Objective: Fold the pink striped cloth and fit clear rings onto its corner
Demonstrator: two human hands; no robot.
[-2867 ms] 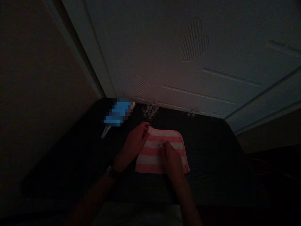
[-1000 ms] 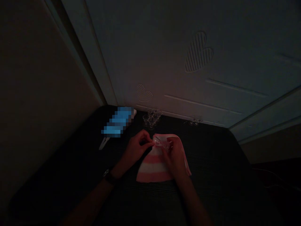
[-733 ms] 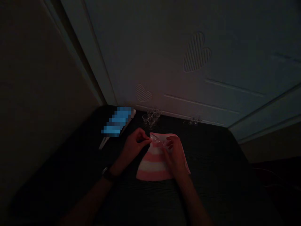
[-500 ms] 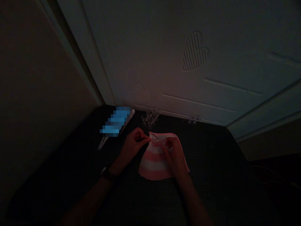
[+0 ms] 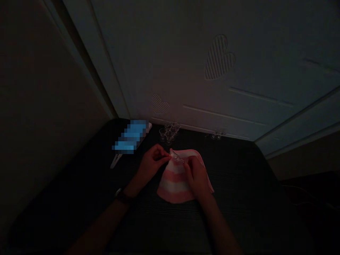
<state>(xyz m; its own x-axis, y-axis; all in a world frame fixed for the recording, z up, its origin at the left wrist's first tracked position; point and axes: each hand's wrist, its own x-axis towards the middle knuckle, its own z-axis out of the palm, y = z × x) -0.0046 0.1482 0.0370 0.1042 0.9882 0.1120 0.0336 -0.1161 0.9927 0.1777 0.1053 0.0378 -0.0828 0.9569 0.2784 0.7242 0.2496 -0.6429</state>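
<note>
A pink-and-white striped cloth lies spread in front of me on the dark table. Over its upper part a small clear stemmed glass is held tilted on its side, bowl to the left. My left hand pinches the cloth's upper left corner, right at the glass's rim; whether its fingertips grip the glass too, I cannot tell. My right hand is closed, with thumb and fingers on the stem end of the glass. Its far fingers are hidden behind the hand.
Several small stemmed glasses stand together near the wall. More small glassware sits farther right along the table's back edge. A lit, blurred screen on a white stand is at left. The dark table meets a white panel with hearts.
My right hand has turned, its fingers closing around the stem end, and more of the glass shows. The left hand keeps its pinch at the cloth's corner. The view shifts slightly.
</note>
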